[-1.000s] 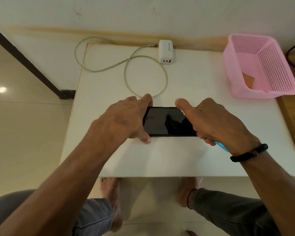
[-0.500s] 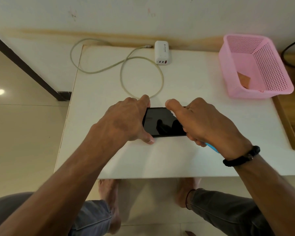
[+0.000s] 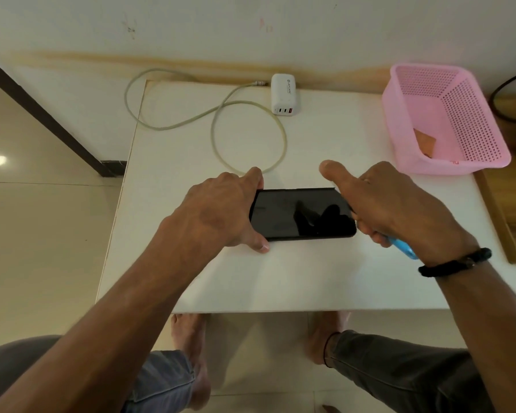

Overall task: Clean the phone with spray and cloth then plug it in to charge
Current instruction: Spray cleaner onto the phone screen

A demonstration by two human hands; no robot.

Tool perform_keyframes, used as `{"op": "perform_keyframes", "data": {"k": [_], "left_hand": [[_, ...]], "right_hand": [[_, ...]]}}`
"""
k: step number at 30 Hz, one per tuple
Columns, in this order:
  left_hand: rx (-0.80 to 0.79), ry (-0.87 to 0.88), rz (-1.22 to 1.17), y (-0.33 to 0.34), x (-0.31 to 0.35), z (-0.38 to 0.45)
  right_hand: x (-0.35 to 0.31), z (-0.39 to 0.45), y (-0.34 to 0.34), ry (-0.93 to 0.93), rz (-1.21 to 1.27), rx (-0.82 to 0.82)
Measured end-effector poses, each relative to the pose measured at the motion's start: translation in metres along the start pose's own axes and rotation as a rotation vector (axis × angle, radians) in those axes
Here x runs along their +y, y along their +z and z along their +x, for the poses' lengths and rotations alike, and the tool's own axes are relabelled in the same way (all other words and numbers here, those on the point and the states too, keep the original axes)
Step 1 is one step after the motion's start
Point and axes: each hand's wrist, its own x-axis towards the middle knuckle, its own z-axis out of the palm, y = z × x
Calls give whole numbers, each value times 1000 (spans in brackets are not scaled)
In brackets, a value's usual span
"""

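The phone (image 3: 303,214) lies flat and screen-up in the middle of the white bench (image 3: 280,278), long side toward the person. The left hand (image 3: 221,213) clamps its left end, forefinger over the far edge and thumb against the near edge, so the fingers pinch the phone across its width. The right hand (image 3: 393,210) sits at the right end with its thumb lifted clear and pointing away; its other fingers are curled shut on a blue thing (image 3: 404,248) that pokes out below the palm. That is probably the cloth or its holder, though too little of it shows to tell.

The step in hand looks like wiping the screen. To do it well, the left hand should hold the phone steady by its edges alone, keeping off the glass so no fresh marks are laid. The right hand should draw the wiping face flat along the full length in overlapping passes, light in pressure, and carry each pass past the end.

The charger (image 3: 284,95) stands at the far edge of the bench, its cable (image 3: 251,138) looped just beyond the left forefinger, within easy reach for plugging in. A pink basket (image 3: 459,162) stands at the far right, well apart.
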Motion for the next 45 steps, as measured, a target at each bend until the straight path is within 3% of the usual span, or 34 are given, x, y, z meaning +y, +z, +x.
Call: {"op": "perform_keyframes", "data": {"k": [6,15,22,26,30,33,40,45], "left_hand": [[-6,-12,-8,-1,1,0],[-46,-65,-32,-12,8,0],[129,3,-161,-28,38,5],[292,41,-176,-31,61,15],[434,46,-198,-32,78,29],[490,30,-227,-30,87,39],[446,42,-165,-9,115,64],[366,28,-81,6,134,77]], "right_hand": [[16,6,-17,90,13,-61],[17,3,-19,29,48,-137],[4,0,-35,-123,307,-125],[1,2,-38,-342,425,-54],[7,13,-49,-390,744,8],[15,23,-58,-387,749,155],[37,33,-66,-375,676,359],[50,43,-62,-371,622,369]]}}
